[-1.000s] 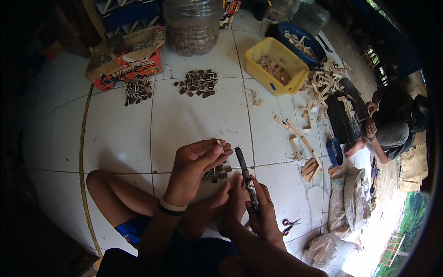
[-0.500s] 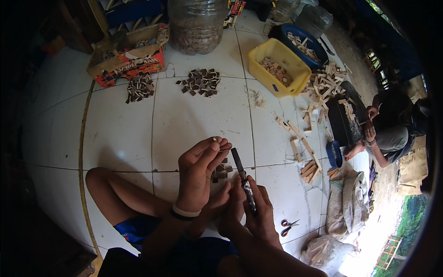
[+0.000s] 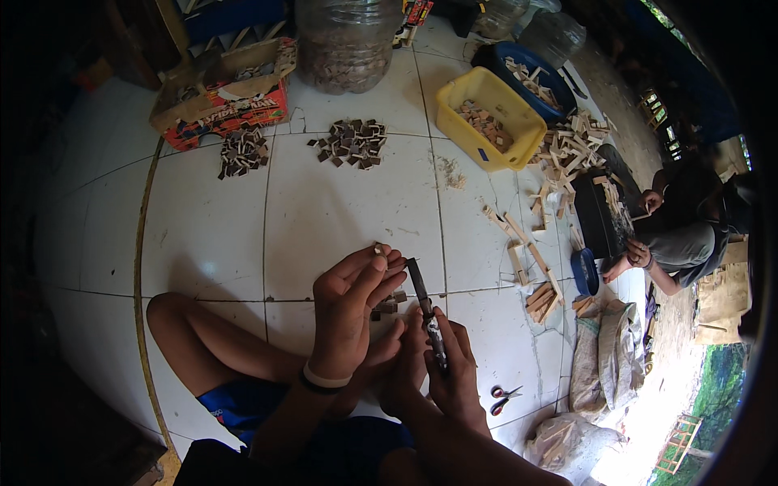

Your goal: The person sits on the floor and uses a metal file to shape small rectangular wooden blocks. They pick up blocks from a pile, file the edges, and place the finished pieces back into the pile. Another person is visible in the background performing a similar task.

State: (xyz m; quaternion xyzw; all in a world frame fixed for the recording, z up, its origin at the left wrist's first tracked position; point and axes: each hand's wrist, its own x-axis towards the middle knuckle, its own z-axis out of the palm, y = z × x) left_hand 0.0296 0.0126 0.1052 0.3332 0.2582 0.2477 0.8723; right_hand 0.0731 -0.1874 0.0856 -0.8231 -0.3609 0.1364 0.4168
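Note:
My left hand [image 3: 344, 312], wearing a wristband, is raised over the floor. Its thumb and fingertips pinch a small pale wooden piece [image 3: 378, 249], mostly hidden by the fingers. To its right, my right hand [image 3: 455, 373] is wrapped round the patterned black-and-white handle of a knife [image 3: 435, 336]. The dark blade points up and away, its tip beside the left fingertips; I cannot tell whether they touch. Beyond the left wrist, a few small brown square tiles [image 3: 391, 304] lie on the floor near my feet, partly covered by the hand.
Two piles of dark square tiles [image 3: 352, 144] lie farther off, near a cardboard box [image 3: 219, 113] and a big plastic bottle [image 3: 344, 49]. At right are a yellow tub [image 3: 454, 105], wood offcuts [image 3: 571, 146], scissors [image 3: 502, 399] and sacks [image 3: 600, 356]. Another person [image 3: 689, 211] works at far right.
My hands and the knife stay nearly in place, with a slight shift of the left fingers around the small piece. The other person's hands have moved apart.

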